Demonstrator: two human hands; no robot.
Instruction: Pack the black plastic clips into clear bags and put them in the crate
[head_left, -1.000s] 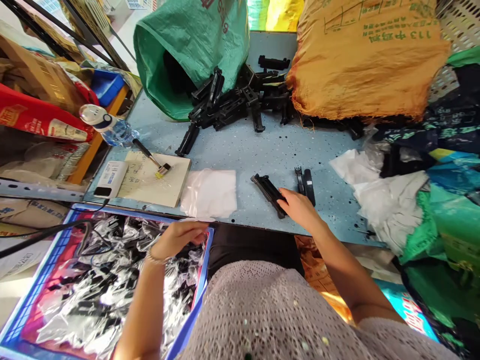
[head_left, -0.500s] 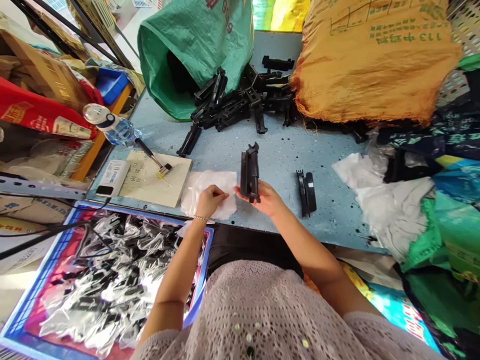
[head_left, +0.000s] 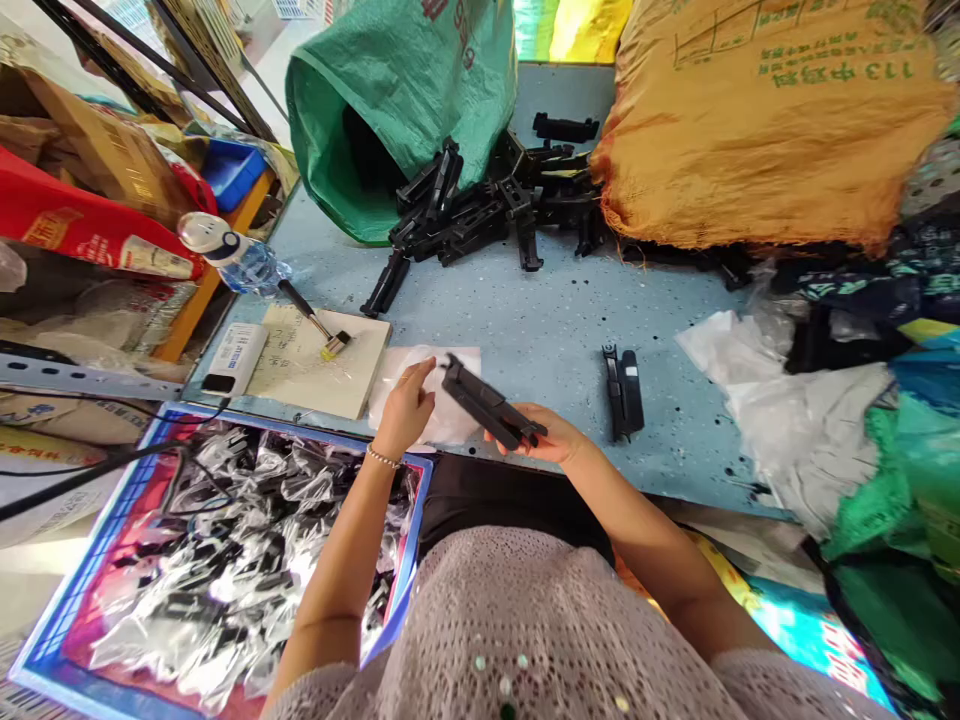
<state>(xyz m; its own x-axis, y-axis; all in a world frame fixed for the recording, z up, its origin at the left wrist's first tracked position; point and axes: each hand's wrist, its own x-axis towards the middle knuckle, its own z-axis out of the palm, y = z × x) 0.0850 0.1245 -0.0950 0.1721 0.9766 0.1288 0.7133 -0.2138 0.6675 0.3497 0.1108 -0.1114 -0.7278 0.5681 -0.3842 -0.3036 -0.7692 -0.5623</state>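
My right hand [head_left: 544,435] holds a long black plastic part [head_left: 487,400] near its lower end. The part is tilted, its far end pointing up and left toward my left hand [head_left: 405,408]. That hand is over a stack of clear plastic bags [head_left: 461,425] at the table's front edge. Its fingers seem to grip a thin bag, whose outline is hard to make out, with the thumb low and the fingertips by the part's end. Another black plastic part [head_left: 622,393] lies on the table to the right of my right hand.
Black parts [head_left: 480,215] are heaped by a green sack [head_left: 322,150] and an orange sack [head_left: 750,150]. At left are a brush [head_left: 315,318] on cardboard [head_left: 300,370], a white device [head_left: 236,358] and a bottle [head_left: 247,262]. A blue crate [head_left: 67,590] contains bagged parts.
My right hand has tipped the black part from nearly upright to leaning left and lowered it. My left hand has turned, its fingers pointing farther up and left. The camera view has shifted slightly.
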